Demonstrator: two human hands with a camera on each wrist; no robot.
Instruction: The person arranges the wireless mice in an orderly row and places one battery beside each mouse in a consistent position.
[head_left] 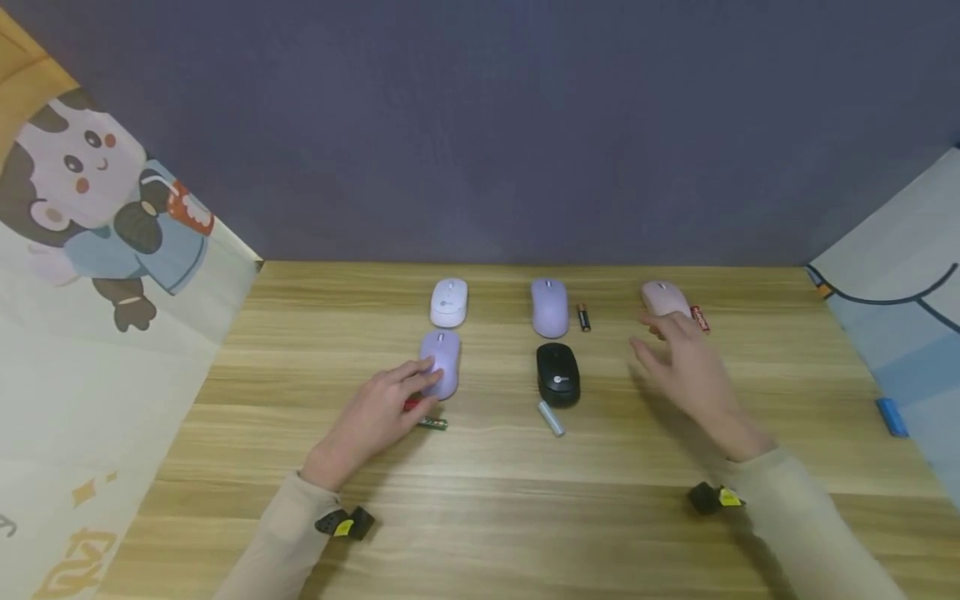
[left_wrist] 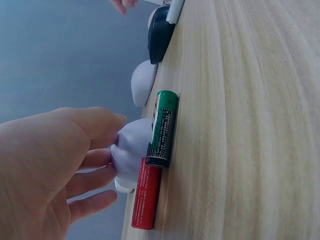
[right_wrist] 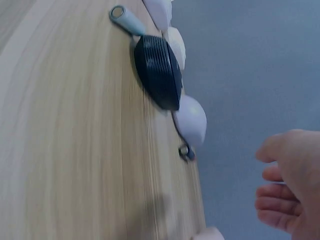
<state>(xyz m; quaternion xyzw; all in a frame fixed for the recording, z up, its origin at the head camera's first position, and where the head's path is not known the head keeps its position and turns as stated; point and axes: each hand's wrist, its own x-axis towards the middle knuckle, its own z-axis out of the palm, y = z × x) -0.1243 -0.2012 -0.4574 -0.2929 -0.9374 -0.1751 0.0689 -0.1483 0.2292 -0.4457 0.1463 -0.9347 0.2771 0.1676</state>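
Note:
My left hand (head_left: 378, 421) is at the near lavender mouse (head_left: 447, 362), its fingertips on or just over the left side; contact is hard to tell. Beside that mouse, a green battery (left_wrist: 164, 125) and a red battery (left_wrist: 146, 195) lie end to end on the table, partly covered by the hand in the head view. My right hand (head_left: 686, 367) hovers with loosely bent fingers and holds nothing. It is nearest to the pink mouse (head_left: 663, 297), whose front edge it hides. A red battery (head_left: 700, 318) lies right of the pink mouse.
A white mouse (head_left: 449, 303) and another lavender mouse (head_left: 550, 308) stand at the back, with a black battery (head_left: 583, 317) beside the latter. A black mouse (head_left: 558, 374) sits mid-table, a pale blue battery (head_left: 551, 418) before it. A dark panel (head_left: 480, 133) rises behind.

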